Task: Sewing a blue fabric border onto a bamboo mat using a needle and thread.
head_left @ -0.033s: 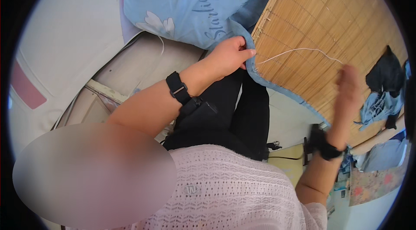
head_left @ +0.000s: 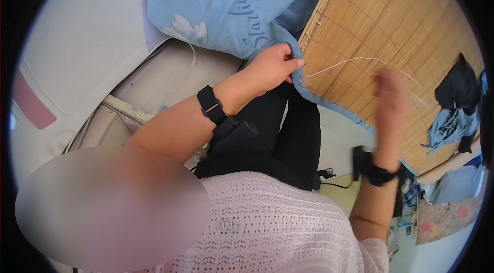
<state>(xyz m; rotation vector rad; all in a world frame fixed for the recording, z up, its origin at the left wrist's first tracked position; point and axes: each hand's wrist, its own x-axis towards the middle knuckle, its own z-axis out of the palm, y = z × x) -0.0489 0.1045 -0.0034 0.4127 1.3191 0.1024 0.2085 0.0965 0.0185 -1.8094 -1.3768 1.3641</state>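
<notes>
Little has moved since the earlier frame: the left hand sits at the same spot, while the right hand has drifted a touch nearer to it, and it is smeared with motion.

Left hand first; thumb and fingers are pinched on the blue edge sewn round the bamboo mat, right at the mat's near corner; that grip looks meant to keep the corner steady against the pull.

From just beside that pinch a white thread arcs over the slats towards the right hand, raised above the mat; the line hangs in a shallow curve, not quite taut; the lifted hand seems to be what keeps it off the slats.

Are the right fingers closed on the thread? Too blurred, I cannot tell; no needle shows either.

Behind the left hand lies a light blue pillow, its corner touching the mat's edge; black trousers show below the wrist; a black wristband sits on the left forearm, and another one sits on the right.
</notes>
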